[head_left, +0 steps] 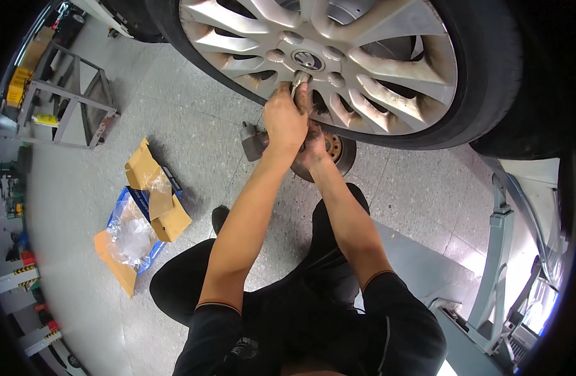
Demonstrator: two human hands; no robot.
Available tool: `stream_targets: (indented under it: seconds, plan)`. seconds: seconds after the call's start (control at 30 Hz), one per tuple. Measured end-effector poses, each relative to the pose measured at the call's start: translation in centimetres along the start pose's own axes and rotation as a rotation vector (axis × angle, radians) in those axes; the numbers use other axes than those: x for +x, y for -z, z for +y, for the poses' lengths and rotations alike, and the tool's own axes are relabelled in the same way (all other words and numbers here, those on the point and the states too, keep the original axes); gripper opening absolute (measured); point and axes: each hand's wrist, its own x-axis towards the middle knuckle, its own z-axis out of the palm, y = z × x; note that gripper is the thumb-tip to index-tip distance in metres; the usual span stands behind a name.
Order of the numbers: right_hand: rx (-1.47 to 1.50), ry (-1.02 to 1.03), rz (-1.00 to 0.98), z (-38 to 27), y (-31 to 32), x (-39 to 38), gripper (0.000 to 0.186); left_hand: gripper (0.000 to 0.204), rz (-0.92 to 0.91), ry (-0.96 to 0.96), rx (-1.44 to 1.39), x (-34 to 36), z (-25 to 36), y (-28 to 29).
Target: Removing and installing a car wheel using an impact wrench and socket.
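Observation:
My left hand (286,122) is closed round a shiny metal socket (298,79), held against the lower bolt area of the silver alloy wheel (397,28), just below its centre cap (308,60). Close under my left wrist is my right hand (313,145), its fingers curled and partly hidden; what they grip cannot be made out. Below the wheel, a worn brake disc (345,156) shows behind my right hand. A dark grey blocky object (253,143) is left of my wrists, partly covered by them.
An opened cardboard box (172,222) with clear plastic wrapping (130,235) lies on the speckled floor at left. A grey metal cart (75,97) stands at far left. Lift arm parts (493,269) rise at right. The black tyre (488,75) fills the upper right.

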Motion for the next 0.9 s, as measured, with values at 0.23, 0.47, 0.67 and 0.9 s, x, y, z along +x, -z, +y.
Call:
stream_targets:
  seconds: [0.23, 0.47, 0.67, 0.9]
  plan:
    - [0.009, 0.054, 0.028, 0.4, 0.8, -0.1, 0.022, 0.030, -0.157, 0.270, -0.408, 0.8, 1.3, 1.5]
    - [-0.127, 0.016, -0.014, -0.1, 1.0, -0.7, 0.018, 0.031, -0.235, 0.415, -0.396, 0.6, 0.7, 1.3]
    - [-0.054, 0.064, -0.023, -0.6, 0.5, -1.1, 0.020, 0.037, -0.445, 0.710, -1.136, 1.7, -0.1, 2.5]
    - [-0.110, 0.037, 0.059, 0.2, 1.2, -0.4, 0.020, 0.036, -0.256, 0.310, -0.465, 0.2, 0.0, 1.2]
